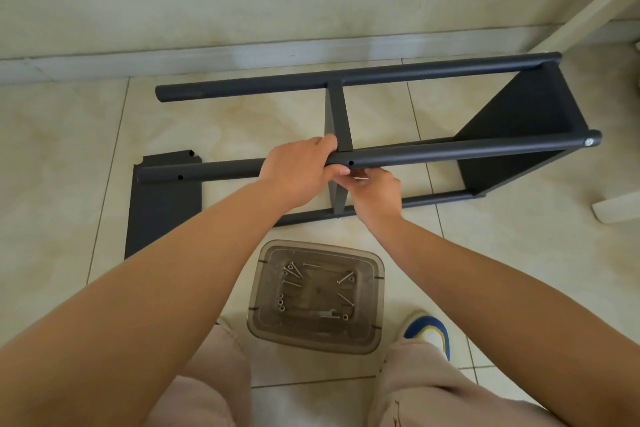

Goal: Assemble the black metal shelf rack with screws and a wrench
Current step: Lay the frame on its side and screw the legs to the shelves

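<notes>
The black metal shelf rack [415,152] lies on its side on the tiled floor, with round tube legs running left to right. One shelf panel [519,128] closes its right end and a middle panel [337,114] stands between the tubes. My left hand [301,166] grips the near upper tube beside an open screw hole [350,163]. Just below that hole, my right hand [374,191] pinches a small silver screw [360,178]. A loose black panel [162,204] lies flat at the left. The wrench [325,314] lies in the tray.
A clear brown plastic tray [377,305] with several screws and nuts sits on the floor between my knees. A wall and skirting run behind the rack. A white furniture leg [616,208] stands at the right. My shoe [429,329] is near the tray.
</notes>
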